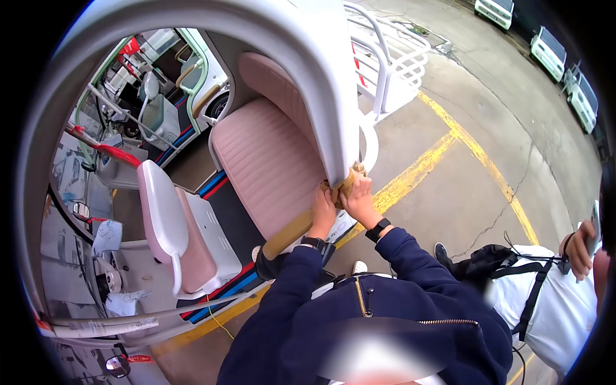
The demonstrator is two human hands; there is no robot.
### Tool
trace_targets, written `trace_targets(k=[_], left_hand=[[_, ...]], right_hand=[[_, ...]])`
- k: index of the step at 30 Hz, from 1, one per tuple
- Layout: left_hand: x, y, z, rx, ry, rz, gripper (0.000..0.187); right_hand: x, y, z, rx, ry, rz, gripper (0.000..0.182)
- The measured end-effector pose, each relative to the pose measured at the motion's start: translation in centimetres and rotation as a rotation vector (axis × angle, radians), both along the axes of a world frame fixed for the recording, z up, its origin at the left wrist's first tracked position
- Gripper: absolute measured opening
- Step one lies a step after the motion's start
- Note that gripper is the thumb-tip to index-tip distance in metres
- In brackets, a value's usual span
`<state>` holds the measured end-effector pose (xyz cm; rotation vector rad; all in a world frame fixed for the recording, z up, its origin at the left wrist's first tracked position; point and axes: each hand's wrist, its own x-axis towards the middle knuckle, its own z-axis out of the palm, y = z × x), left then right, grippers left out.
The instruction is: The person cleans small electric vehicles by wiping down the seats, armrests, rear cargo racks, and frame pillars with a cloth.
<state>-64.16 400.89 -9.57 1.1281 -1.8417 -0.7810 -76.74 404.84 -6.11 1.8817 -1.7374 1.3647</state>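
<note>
Both my hands are together at the rear door pillar of a white vehicle frame (333, 96). My left hand (323, 212) has its fingers closed on a brown, crumpled wrapping (345, 187) around the pillar's lower end. Against the same wrapping, on its right side, my right hand (360, 200) is closed. The wrapping's material is too small to make out. A pink ribbed bench seat (269, 160) lies inside, left of my hands. Below my left hand runs a tan padded armrest (287, 235).
A pink-backed front seat (163, 215) stands at left, near a front wheel arch and mirrors. A white tube rack (391, 58) juts from the vehicle's rear. At right, a person (552, 295) in white holds a phone (593, 228). Yellow lines (423, 163) mark the ground.
</note>
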Motion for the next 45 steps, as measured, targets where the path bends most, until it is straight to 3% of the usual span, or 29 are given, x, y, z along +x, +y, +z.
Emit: trace_targets(k=[4, 7, 12, 17, 21, 23, 27, 30, 34, 36, 45], left_hand=[[0.4, 0.3, 0.3, 0.0, -0.111, 0.021, 0.037], [0.5, 0.5, -0.4, -0.12, -0.034, 0.026, 0.036], [0.7, 1.1, 0.7, -0.092, -0.035, 0.022, 0.036], [0.9, 0.3, 0.1, 0.066, -0.063, -0.009, 0.042], [0.0, 1.3, 8.1, 0.103, 0.081, -0.009, 0.041], [-1.1, 1.8, 13.5, -0.174, 0.271, 0.067, 0.041], [-1.7, -0.1, 20.4, -0.292, 0.407, 0.0, 0.042], [-1.9, -1.2, 21.7, -0.372, 0.443, -0.05, 0.042], [-2.9, -1.8, 20.7, -0.343, 0.456, -0.064, 0.042], [-3.4, -1.5, 20.2, -0.225, 0.608, -0.044, 0.043], [-3.8, -1.8, 19.0, -0.224, 0.628, 0.001, 0.044]], right_hand=[[-0.3, -0.1, 0.4, 0.003, 0.009, 0.042, 0.072], [0.1, 0.9, 0.7, 0.054, 0.005, 0.035, 0.066], [0.3, 1.4, 1.0, 0.081, 0.014, 0.015, 0.063], [-0.8, 1.5, 3.9, 0.083, -0.196, 0.132, 0.059], [-0.7, 1.1, 10.8, -0.124, -0.302, 0.253, 0.063], [-0.4, -0.2, 14.8, -0.249, -0.311, 0.272, 0.064], [0.5, -3.6, 21.2, -0.403, -0.293, 0.256, 0.069], [0.4, -5.2, 19.6, -0.497, -0.208, 0.188, 0.074], [0.6, -5.6, 18.4, -0.497, -0.237, 0.222, 0.076], [0.5, -5.6, 18.3, -0.512, -0.231, 0.233, 0.076], [0.3, -5.2, 17.1, -0.459, -0.206, 0.258, 0.079]])
